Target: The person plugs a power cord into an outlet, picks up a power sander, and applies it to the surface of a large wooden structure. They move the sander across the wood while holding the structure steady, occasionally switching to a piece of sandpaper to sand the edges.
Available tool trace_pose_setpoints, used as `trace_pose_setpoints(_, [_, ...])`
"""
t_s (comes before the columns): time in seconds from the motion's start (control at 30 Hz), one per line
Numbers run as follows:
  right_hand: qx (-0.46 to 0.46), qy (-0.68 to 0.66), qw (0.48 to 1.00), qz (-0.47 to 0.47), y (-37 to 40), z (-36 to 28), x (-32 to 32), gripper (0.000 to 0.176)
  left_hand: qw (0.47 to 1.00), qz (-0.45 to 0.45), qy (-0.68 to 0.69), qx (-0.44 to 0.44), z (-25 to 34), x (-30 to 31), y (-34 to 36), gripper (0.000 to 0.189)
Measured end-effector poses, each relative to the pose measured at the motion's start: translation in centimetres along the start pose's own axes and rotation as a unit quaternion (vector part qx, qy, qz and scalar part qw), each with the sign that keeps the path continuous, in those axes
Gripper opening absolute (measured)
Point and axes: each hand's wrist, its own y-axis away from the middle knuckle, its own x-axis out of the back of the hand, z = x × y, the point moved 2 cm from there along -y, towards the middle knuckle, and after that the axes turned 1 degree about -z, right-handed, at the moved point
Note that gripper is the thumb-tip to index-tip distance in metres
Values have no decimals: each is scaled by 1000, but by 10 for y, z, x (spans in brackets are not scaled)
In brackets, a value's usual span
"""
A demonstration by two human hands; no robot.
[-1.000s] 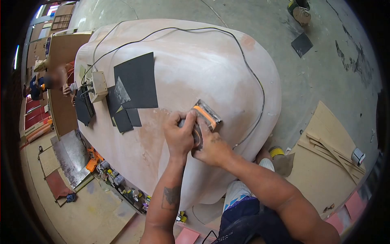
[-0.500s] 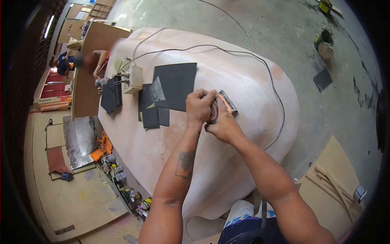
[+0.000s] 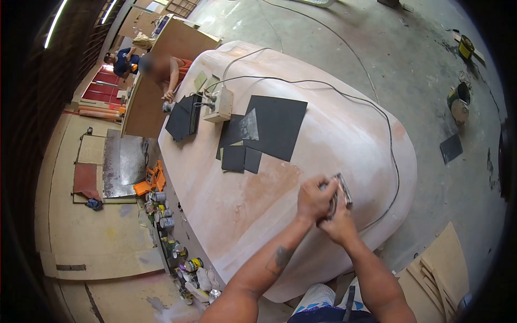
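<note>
Both hands are on a sander (image 3: 346,192), whose base rests on a large, pale, curved moulded shell (image 3: 269,237). My left hand (image 3: 314,200) wraps its far-left side, and my right hand (image 3: 339,225) grips the near end. The fingers hide most of the tool's body. Up and left of my hands lie black sandpaper sheets (image 3: 283,126), with smaller cut pieces (image 3: 233,159) and a greyish triangular scrap (image 3: 249,125) among them. A dark cable (image 3: 389,134) loops over the shell around the right side of my hands.
A pale power box (image 3: 221,106) with plugs and a black block-like stack (image 3: 184,118) sit on the shell's far left. Cans (image 3: 167,222) line the left floor. Wooden strips (image 3: 431,282) lie lower right; a bucket (image 3: 459,103) stands right. Two people (image 3: 161,72) are at the back left.
My hands have slid the sander nearer to me along the shell, away from the sandpaper. My view has also shifted, so the scene sits further right and lower.
</note>
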Motion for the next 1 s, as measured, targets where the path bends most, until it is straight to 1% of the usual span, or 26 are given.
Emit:
trace_pose_setpoints(0.07, [1, 15, 1000, -2, 9, 4, 4, 118, 999, 22, 38, -14, 0, -9, 14, 38])
trace_pose_setpoints(0.17, [14, -30, 999, 10, -14, -4, 15, 117, 1000, -5, -13, -15, 13, -8, -19, 38])
trace_pose_setpoints(0.2, [75, -41, 996, 39, -36, 9, 12, 115, 1000, -9, -10, -6, 22, -6, -36, 39])
trace_pose_setpoints(0.27, [136, -50, 988, 59, -70, -3, 18, 112, 997, 13, 8, -74, 21, -6, -71, 36])
trace_pose_setpoints(0.3, [136, -12, 988, 67, -81, -10, 17, 110, 992, 29, 7, -125, 6, -7, -88, 37])
trace_pose_setpoints(0.33, [127, 32, 988, 80, -82, -13, 15, 109, 995, 13, 15, -102, 1, -4, -87, 36])
trace_pose_setpoints(0.37, [137, 97, 982, 84, -77, -7, 6, 108, 997, -2, 23, -78, -4, 0, -86, 36])
trace_pose_setpoints(0.43, [177, 150, 966, 115, -61, 24, -23, 107, 996, 1, -6, -91, -3, 14, -47, 37])
trace_pose_setpoints(0.47, [65, 64, 995, 32, -38, 17, -28, 113, 997, -2, -14, -74, -19, 16, -29, 35])
trace_pose_setpoints(0.5, [34, 78, 996, 17, -21, 25, -39, 115, 997, 7, -1, -82, -29, 16, -9, 34])
trace_pose_setpoints(0.53, [38, 74, 996, 20, -5, 27, -43, 117, 996, 21, 7, -87, -35, 15, 1, 32])
trace_pose_setpoints(0.63, [-31, 10, 999, -43, -1, 11, -30, 116, 999, 7, 19, -35, -24, 16, 2, 29])
trace_pose_setpoints(0.67, [21, 23, 1000, 6, -12, 16, -28, 115, 999, 6, 7, -52, -10, 15, -9, 32])
trace_pose_setpoints(0.73, [50, -1, 998, 43, -46, 12, -18, 113, 999, -23, 10, -39, -1, 12, -50, 34])
trace_pose_setpoints(0.77, [38, -5, 998, 40, -65, 3, -9, 114, 997, -26, 23, -66, 2, 9, -72, 37])
trace_pose_setpoints(0.83, [13, -16, 999, 35, -85, -18, 10, 115, 995, -27, 64, -65, 18, 5, -96, 36])
trace_pose_setpoints(0.9, [-16, 8, 1000, 15, -67, -19, 8, 114, 992, -24, 44, -117, 13, 7, -94, 36])
trace_pose_setpoints(0.93, [-25, 22, 999, 7, -60, -21, 9, 114, 995, -22, 19, -94, 11, 6, -78, 35])
trace_pose_setpoints(0.97, [-7, 43, 999, 22, -44, -12, 1, 114, 997, -18, -7, -70, 6, 10, -48, 34])
trace_pose_setpoints(1.0, [11, 65, 997, 37, -19, 9, -16, 114, 995, -2, -40, -89, -3, 11, -22, 32])
